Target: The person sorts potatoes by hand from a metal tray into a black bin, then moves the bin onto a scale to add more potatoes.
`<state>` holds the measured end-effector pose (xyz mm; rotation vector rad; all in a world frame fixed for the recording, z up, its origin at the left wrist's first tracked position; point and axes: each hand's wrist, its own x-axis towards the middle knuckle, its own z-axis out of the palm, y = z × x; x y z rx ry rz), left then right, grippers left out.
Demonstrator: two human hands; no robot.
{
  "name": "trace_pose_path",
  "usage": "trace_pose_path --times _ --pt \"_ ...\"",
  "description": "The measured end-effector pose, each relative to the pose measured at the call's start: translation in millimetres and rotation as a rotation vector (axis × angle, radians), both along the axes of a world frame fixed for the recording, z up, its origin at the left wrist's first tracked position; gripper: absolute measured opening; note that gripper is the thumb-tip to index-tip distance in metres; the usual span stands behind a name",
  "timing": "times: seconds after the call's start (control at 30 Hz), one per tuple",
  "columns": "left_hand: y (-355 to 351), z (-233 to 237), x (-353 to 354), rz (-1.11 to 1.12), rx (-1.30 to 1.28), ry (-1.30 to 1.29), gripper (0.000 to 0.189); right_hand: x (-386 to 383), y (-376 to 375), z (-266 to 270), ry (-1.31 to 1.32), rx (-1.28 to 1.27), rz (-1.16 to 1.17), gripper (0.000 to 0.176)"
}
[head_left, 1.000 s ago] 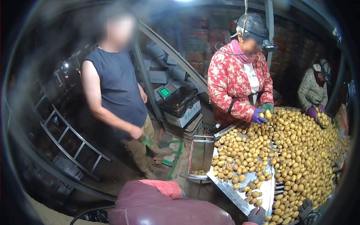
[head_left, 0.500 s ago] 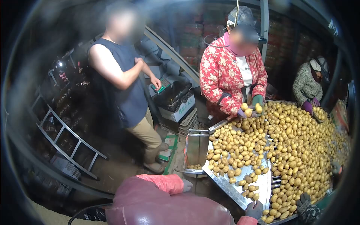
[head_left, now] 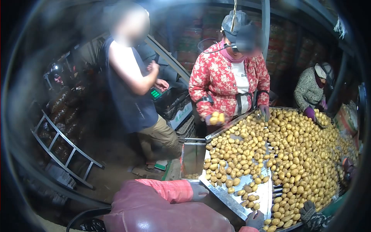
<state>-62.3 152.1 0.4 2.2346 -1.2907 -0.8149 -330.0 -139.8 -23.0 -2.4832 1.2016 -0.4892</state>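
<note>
My left hand [head_left: 199,192], in a grey glove below a pink checked sleeve, is beside the metal table's left edge [head_left: 222,198]; its fingers are too unclear to read. Lower right, my right hand [head_left: 255,219], also gloved in grey, is at the table's near edge with fingers drawn together. Whatever it may hold is too small to make out. Just beyond its fingertips lie a few potatoes [head_left: 250,198] on the bare metal. A large heap of potatoes [head_left: 305,154] covers the right side.
Across the table, a person in a red floral jacket [head_left: 208,73] holds potatoes. Another person's gloved hand [head_left: 309,213] rests at the heap's lower right. Someone in a dark sleeveless top [head_left: 131,92] stands left, near a ladder [head_left: 63,149]. A further person [head_left: 309,89] works at the back right.
The view has shifted, so the table appears further left. The floral-jacketed person's hands have moved apart, one now holding potatoes near the table's corner. My hands remain near the table edge.
</note>
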Motion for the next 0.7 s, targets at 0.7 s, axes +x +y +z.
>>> trace_pose_path --times 0.7 --pt "-191.0 3.9 92.9 -0.322 -0.397 -0.564 0.071 17.3 4.9 22.9 -0.012 0.064 -0.238 0.023"
